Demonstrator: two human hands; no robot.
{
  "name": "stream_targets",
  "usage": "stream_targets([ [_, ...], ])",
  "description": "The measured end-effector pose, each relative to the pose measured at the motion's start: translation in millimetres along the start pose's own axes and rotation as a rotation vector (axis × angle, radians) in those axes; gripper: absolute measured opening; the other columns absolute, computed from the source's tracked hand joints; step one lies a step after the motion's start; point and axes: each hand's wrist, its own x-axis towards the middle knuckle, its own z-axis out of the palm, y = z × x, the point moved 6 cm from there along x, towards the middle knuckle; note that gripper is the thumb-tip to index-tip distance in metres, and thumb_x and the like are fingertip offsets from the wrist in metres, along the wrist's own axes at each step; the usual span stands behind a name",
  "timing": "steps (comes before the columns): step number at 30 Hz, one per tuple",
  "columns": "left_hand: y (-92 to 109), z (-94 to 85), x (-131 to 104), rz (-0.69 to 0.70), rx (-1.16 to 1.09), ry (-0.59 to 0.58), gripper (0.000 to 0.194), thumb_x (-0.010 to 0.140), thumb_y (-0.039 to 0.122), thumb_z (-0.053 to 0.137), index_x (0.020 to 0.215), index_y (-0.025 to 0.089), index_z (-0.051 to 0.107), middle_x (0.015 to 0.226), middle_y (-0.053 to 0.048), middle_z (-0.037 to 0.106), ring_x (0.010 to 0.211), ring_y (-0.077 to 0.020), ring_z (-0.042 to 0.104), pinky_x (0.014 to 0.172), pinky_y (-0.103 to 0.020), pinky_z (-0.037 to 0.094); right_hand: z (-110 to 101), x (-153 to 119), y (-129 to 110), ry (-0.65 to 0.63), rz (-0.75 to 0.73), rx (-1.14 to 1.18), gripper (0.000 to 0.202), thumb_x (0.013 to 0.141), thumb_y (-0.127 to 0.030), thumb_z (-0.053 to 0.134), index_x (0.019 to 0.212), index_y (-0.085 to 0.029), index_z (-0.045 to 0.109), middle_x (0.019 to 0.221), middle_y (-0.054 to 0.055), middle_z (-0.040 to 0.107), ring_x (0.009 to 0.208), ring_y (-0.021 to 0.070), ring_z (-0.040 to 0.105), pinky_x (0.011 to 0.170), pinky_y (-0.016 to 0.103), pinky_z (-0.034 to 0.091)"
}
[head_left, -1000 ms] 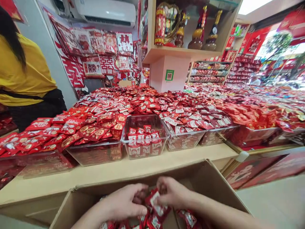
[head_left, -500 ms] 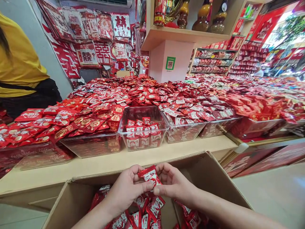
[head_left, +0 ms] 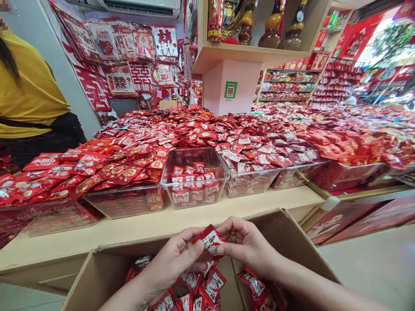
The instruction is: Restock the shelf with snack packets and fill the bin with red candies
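Between my two hands I hold a red-and-white candy packet (head_left: 211,240), tilted, its printed face towards me. My left hand (head_left: 181,255) pinches its left end with thumb and fingers. On the right edge of the packet, my right hand (head_left: 244,242) closes thumb against fingers. Both hands are above an open cardboard box (head_left: 275,231). Inside the box lie several loose packets of the same look (head_left: 212,283), partly covered by my forearms. Just beyond the box stands a clear plastic bin (head_left: 194,196) with similar packets set in rows.
A pale wooden counter ledge (head_left: 136,224) runs behind the box. Along it stand clear bins (head_left: 126,202) heaped with red packets. A shelf (head_left: 249,52) with gourd ornaments overhangs the display from a pillar. At the far left, a person in a yellow top (head_left: 32,86) faces away.
The packet has turned in my fingers and shifted slightly right. My right hand has rotated a little around it. The view has tipped up slightly.
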Motion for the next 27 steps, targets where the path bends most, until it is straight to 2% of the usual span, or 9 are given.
stream_targets([
  [4,-3.1,5.4,-3.5,-0.121,-0.111,-0.063,0.045,0.075,0.049,0.046,0.106,0.017,0.050,0.096,-0.010,0.062,0.075,-0.0183,0.062,0.068,-0.030,0.045,7.1,-8.7,-23.0,-0.007,-0.433,-0.624,0.013,0.073,-0.013,0.053,0.084,-0.018,0.057,0.076,0.004,0.061,0.071,0.0136,0.052,0.065,0.029,0.042],
  [7,-0.2,4.6,-3.8,-0.067,-0.162,0.005,0.037,0.070,0.031,0.061,0.102,0.018,0.050,0.097,-0.007,0.062,0.080,-0.0157,0.060,0.070,-0.027,0.045,19.2,-18.1,-27.2,-0.109,-0.691,-0.826,0.025,0.076,-0.007,0.045,0.095,-0.020,0.054,0.083,0.005,0.061,0.078,0.0142,0.050,0.072,0.030,0.041],
  [9,3.8,4.6,-3.9,0.017,-0.120,0.046,0.043,0.061,0.018,0.069,0.101,0.018,0.051,0.099,-0.006,0.062,0.085,-0.0160,0.058,0.073,-0.026,0.045,20.5,-20.4,-25.2,-0.119,-0.726,-0.831,0.030,0.076,-0.006,0.042,0.100,-0.021,0.051,0.092,0.006,0.059,0.088,0.0153,0.048,0.079,0.032,0.040],
  [11,8.3,5.5,-4.5,0.106,-0.073,0.062,0.044,0.059,0.015,0.070,0.099,0.018,0.052,0.102,-0.007,0.061,0.089,-0.0178,0.057,0.076,-0.026,0.044,12.7,-18.3,-23.8,0.001,-0.653,-0.741,0.028,0.078,-0.009,0.040,0.102,-0.021,0.050,0.103,0.008,0.054,0.098,0.0171,0.045,0.085,0.035,0.037],
  [14,12.6,4.3,-5.0,0.197,-0.022,0.082,0.042,0.063,0.015,0.067,0.101,0.019,0.051,0.102,-0.006,0.061,0.090,-0.0188,0.057,0.077,-0.028,0.045,-3.2,-10.6,-12.6,0.176,-0.342,-0.362,0.023,0.082,-0.021,0.040,0.104,-0.021,0.046,0.102,0.008,0.052,0.094,0.0164,0.049,0.082,0.034,0.040],
  [16,13.1,2.3,-4.4,0.221,-0.001,0.089,0.040,0.063,0.014,0.066,0.101,0.019,0.051,0.100,-0.006,0.062,0.090,-0.0187,0.057,0.078,-0.029,0.045,-0.6,-5.6,1.0,0.125,-0.091,-0.081,0.024,0.081,-0.032,0.044,0.101,-0.019,0.047,0.085,0.005,0.056,0.073,0.0139,0.055,0.068,0.030,0.044],
  [18,12.4,0.7,-3.7,0.226,0.023,0.099,0.036,0.062,0.012,0.066,0.096,0.018,0.054,0.096,-0.006,0.064,0.089,-0.0185,0.058,0.079,-0.029,0.045,6.0,-3.3,8.4,0.055,0.061,0.068,0.027,0.075,-0.039,0.053,0.087,-0.016,0.052,0.068,0.001,0.056,0.057,0.0106,0.051,0.057,0.026,0.043],
  [21,10.4,1.3,-3.4,0.220,0.027,0.095,0.030,0.063,0.016,0.067,0.091,0.017,0.057,0.092,-0.006,0.065,0.085,-0.0183,0.059,0.076,-0.029,0.046,4.7,-2.2,10.4,0.091,0.115,0.093,0.029,0.067,-0.041,0.061,0.066,-0.013,0.053,0.058,0.000,0.055,0.054,0.0088,0.048,0.055,0.023,0.039],
  [27,4.7,1.7,-1.6,0.173,0.039,0.052,0.024,0.069,0.029,0.062,0.090,0.017,0.061,0.079,-0.003,0.068,0.069,-0.0131,0.059,0.065,-0.023,0.046,1.8,-3.2,11.9,0.082,0.145,0.098,0.030,0.067,-0.040,0.061,0.059,-0.013,0.050,0.054,0.000,0.054,0.052,0.0086,0.046,0.055,0.023,0.037],
])
